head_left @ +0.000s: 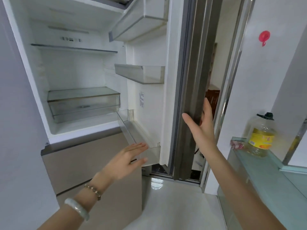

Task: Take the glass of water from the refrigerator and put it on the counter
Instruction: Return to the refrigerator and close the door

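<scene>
Glass of water not visible anywhere in open white refrigerator [74, 72]. Right hand [201, 128] flat, fingers straight, spread against grey door edge [191, 97], thumb on near side. Left hand [127, 160] open, fingers together, empty, just beside clear bottom door bin [132, 130]. Pale glass counter [265, 171] at right holds yellow-labelled oil bottle [261, 133].

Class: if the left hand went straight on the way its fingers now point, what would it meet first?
Probably the clear plastic bottom door bin: the open left hand points up and right at its front wall, fingertips already near or touching it; depth is unclear.
</scene>
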A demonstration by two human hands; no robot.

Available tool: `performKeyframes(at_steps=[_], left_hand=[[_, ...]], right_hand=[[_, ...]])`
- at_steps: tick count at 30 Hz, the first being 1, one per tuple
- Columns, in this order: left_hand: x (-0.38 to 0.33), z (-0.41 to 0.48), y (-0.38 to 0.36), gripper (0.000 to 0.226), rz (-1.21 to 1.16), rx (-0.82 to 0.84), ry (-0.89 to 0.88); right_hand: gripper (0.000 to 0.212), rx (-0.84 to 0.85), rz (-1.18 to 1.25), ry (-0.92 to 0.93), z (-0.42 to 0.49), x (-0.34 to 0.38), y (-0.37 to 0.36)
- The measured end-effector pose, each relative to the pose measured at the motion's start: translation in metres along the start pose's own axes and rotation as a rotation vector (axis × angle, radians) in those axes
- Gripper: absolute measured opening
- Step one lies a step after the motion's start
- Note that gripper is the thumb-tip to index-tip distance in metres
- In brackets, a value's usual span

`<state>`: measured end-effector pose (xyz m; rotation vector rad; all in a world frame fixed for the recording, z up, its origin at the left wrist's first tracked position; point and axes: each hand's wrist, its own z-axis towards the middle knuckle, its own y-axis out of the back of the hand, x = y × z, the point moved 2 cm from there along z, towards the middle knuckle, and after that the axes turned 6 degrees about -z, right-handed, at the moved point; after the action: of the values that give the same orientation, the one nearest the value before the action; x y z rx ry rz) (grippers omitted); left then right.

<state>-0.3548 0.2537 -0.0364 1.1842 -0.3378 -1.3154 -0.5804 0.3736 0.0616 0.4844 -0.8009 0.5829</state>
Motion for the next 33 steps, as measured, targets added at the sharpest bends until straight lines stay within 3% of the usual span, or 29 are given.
performKeyframes(at_steps=[9,18,27,30,33], left_hand=[[0.026,-0.059,0.037,0.055,0.044,-0.098,0.225],[0.074,-0.097,0.080,0.047,0.119,-0.102,0.468],[0.118,-0.113,0.109,0.066,0.189,-0.071,0.625],[0.119,-0.118,0.122,0.062,0.142,-0.189,0.629],[0.112,-0.123,0.139,0.060,0.018,-0.427,0.571]], right_hand=[[0.089,0.152,0.149,0.131,-0.023,0.035,-0.057],[0.069,0.346,0.085,0.243,-0.030,0.058,-0.131],[0.075,0.409,0.062,0.376,-0.036,0.077,-0.203],[0.077,0.407,0.059,0.413,-0.037,0.082,-0.231],[0.078,0.449,0.100,0.445,-0.036,0.084,-0.258]])
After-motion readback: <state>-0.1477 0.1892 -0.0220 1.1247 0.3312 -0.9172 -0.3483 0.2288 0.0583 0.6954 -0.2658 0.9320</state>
